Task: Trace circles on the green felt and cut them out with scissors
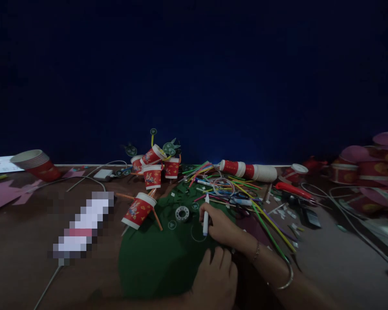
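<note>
A white marker [206, 220] stands nearly upright in the grip of my right hand [220, 224], above dark green paper [148, 262]. Beside the marker, a thin round outline shows on the paper. My left hand [215, 275] rests on the paper's lower right part, nearer to me, with its fingers bent forward; whether anything lies under them is hidden. A roll of tape [182, 214] lies left of the marker, and a small round cutout [172, 224] is just below it. A red paper cup [139, 210] with orange straws leans at the paper's upper left edge.
Behind stand joined red cups [152, 176] with round cutouts. Coloured straws [261, 215], scissors and paper scraps spread to the right, below a lying cup stack [248, 170]. Another stack [35, 164], a white adapter [103, 174] and a blurred-out phone-like object [84, 226] are left.
</note>
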Demonstrator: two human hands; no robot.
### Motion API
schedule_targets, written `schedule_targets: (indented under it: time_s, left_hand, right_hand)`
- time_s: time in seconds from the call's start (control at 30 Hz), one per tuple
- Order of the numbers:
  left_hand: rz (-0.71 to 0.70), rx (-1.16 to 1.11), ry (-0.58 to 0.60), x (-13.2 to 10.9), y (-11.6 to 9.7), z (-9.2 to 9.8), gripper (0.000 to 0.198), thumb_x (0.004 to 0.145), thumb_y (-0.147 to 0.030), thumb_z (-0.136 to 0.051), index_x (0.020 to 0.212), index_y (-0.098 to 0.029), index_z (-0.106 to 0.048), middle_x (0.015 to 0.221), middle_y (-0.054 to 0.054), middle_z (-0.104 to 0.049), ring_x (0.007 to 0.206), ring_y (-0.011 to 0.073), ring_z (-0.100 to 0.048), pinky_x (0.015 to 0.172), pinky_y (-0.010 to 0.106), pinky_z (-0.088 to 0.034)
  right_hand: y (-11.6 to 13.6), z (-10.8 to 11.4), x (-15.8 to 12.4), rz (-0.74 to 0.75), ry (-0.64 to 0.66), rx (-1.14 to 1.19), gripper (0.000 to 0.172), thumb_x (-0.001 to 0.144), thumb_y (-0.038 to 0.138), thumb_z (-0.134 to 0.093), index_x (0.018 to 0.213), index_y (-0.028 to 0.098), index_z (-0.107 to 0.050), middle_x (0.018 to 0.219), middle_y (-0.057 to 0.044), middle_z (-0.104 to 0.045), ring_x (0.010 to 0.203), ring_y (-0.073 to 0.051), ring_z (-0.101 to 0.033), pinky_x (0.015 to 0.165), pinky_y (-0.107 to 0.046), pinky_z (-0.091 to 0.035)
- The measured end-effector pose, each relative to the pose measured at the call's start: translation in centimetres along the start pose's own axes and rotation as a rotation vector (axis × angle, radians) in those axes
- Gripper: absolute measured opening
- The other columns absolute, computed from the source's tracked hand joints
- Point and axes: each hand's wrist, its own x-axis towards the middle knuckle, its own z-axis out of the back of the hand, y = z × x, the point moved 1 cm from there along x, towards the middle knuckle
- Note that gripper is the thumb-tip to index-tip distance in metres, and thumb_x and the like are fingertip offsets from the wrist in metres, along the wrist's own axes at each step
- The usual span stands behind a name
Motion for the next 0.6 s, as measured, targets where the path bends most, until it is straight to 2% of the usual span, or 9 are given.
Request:
schedule_targets:
  time_s: [0.13, 0.3, 0.43, 0.6]
  left_hand:
    - [0.149, 0.105, -0.042, -0.3, 0.4, 0.1, 0.023, 0.082, -0.024, -0.049, 0.093, -0.014, -0.065, 0.104, 0.015, -0.061, 0.099, 0.0272, -0.051, 0.081, 0.047, -0.041]
    - [0.306, 0.14, -0.046, -0.7, 0.1, -1.1, 0.017, 0.078, -0.023, -0.054, 0.083, -0.012, -0.067, 0.111, 0.02, -0.062, 0.104, 0.0333, -0.055, 0.082, 0.05, -0.045]
    - [0.344, 0.141, -0.058, -0.7, 0.0, -1.4, 0.012, 0.075, -0.02, -0.058, 0.074, -0.01, -0.064, 0.108, 0.025, -0.063, 0.103, 0.0374, -0.058, 0.075, 0.048, -0.05]
    - [0.345, 0.138, -0.061, -0.6, 0.0, -1.2, 0.01, 0.075, -0.018, -0.057, 0.072, -0.011, -0.062, 0.108, 0.025, -0.063, 0.103, 0.0379, -0.058, 0.073, 0.049, -0.052]
  right_hand:
    - [-0.6, -0.2, 0.2, 0.049, -0.047, -0.006, 0.035, 0.059, -0.002, -0.044, 0.085, 0.021, -0.043, 0.079, 0.003, -0.051, 0.07, -0.012, -0.048, 0.062, -0.02, -0.036]
    - [-0.9, -0.4, 0.3, 0.076, -0.05, 0.016, 0.033, 0.061, -0.002, -0.044, 0.085, 0.02, -0.044, 0.079, 0.002, -0.051, 0.071, -0.012, -0.048, 0.064, -0.02, -0.037]
    - [-1.0, -0.5, 0.3, 0.1, -0.066, -0.009, 0.034, 0.06, -0.002, -0.043, 0.086, 0.02, -0.044, 0.08, 0.002, -0.051, 0.072, -0.012, -0.047, 0.066, -0.021, -0.037]
    - [-1.3, -0.8, 0.2, 0.13, -0.084, -0.033, 0.034, 0.061, -0.002, -0.044, 0.086, 0.02, -0.045, 0.08, 0.002, -0.05, 0.073, -0.013, -0.047, 0.067, -0.022, -0.037]
